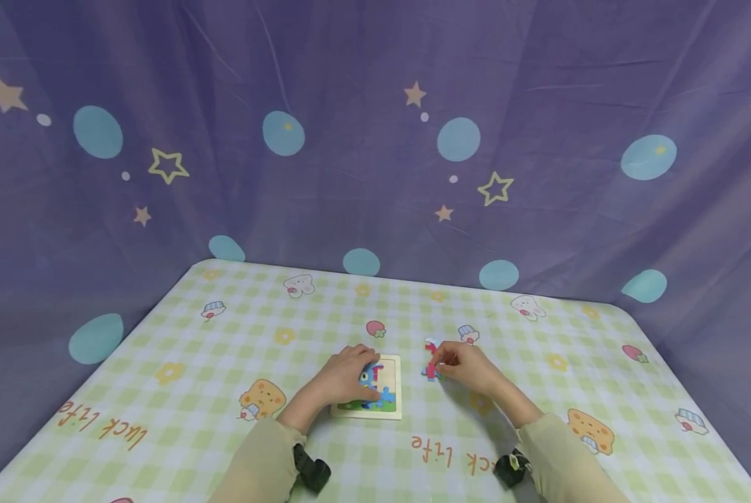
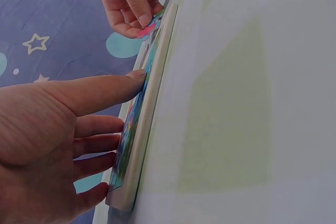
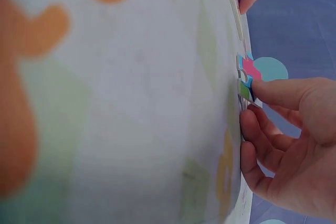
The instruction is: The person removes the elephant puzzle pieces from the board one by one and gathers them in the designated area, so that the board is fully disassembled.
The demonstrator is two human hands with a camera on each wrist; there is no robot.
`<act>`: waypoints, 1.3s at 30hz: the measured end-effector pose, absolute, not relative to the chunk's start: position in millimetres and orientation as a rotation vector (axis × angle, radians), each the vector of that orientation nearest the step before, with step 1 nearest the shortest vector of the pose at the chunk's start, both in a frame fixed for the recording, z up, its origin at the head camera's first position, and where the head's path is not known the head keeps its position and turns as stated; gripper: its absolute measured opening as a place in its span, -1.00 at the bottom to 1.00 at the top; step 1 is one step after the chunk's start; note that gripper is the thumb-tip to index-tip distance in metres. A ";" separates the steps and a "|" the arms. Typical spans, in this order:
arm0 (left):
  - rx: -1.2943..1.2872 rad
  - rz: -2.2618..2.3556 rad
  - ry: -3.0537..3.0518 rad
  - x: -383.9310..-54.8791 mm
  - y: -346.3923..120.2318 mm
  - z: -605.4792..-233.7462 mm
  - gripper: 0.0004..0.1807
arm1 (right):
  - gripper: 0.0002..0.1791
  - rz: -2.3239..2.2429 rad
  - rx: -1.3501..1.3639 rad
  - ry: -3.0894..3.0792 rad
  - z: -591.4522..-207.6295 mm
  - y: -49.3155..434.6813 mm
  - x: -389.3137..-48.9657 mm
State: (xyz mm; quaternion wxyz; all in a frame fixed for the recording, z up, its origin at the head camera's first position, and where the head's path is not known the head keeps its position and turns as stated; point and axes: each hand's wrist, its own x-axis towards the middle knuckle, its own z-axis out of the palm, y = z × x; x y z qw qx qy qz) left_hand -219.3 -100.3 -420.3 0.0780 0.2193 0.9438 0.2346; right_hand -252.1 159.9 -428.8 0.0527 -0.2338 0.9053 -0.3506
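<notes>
The shallow square puzzle tray of pale wood (image 1: 375, 416) lies flat before the person, part-filled with printed blue, red and green jigsaw pieces (image 1: 388, 398); bare wood shows towards its far right corner. The left hand (image 1: 348, 377) spreads over the tray's left part, thumb and fingers extended and not closed round anything, the thumb resting on the printed surface. Laid like that, it probably keeps the tray and the fitted pieces from sliding; how hard it presses cannot be told.

Just right of the tray, the right hand (image 1: 466, 365) pinches a flat pink, blue and green jigsaw piece (image 3: 252, 68), thumb on its face and fingers behind. Such an edge grip likely leaves most of the picture in sight and makes turning easy. A loose red-and-white jigsaw piece (image 1: 431, 344) lies right of the tray and a little farther off, apparently set there to be within the right hand's reach; the fingers partly hide that spot, so the exact count is unclear.

Around and under the tray spreads a green-and-white checked tablecloth (image 1: 325, 454) with printed cartoons; beyond the tray hangs a purple fabric curtain (image 1: 375, 175) with stars.
</notes>
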 end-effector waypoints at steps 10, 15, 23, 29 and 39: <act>0.639 0.689 2.827 -219.2 -99.7 -419.7 -0.25 | -0.97 -1.001 -0.713 2.793 -429.4 158.3 -254.8; 0.645 0.693 2.827 -218.3 -99.9 -419.4 -0.25 | -0.95 -0.991 -0.712 2.802 -429.8 158.1 -255.3; 0.647 0.705 2.822 -218.3 -100.3 -418.4 -0.26 | -0.96 -1.002 -0.642 2.808 -429.3 156.6 -256.4; 0.656 0.696 2.824 -218.2 -100.5 -417.3 -0.26 | -0.90 -1.018 -0.586 2.796 -429.5 155.8 -257.4; 0.655 0.689 2.824 -218.8 -100.7 -419.8 -0.26 | -0.91 -1.021 -0.622 2.796 -431.3 156.8 -258.4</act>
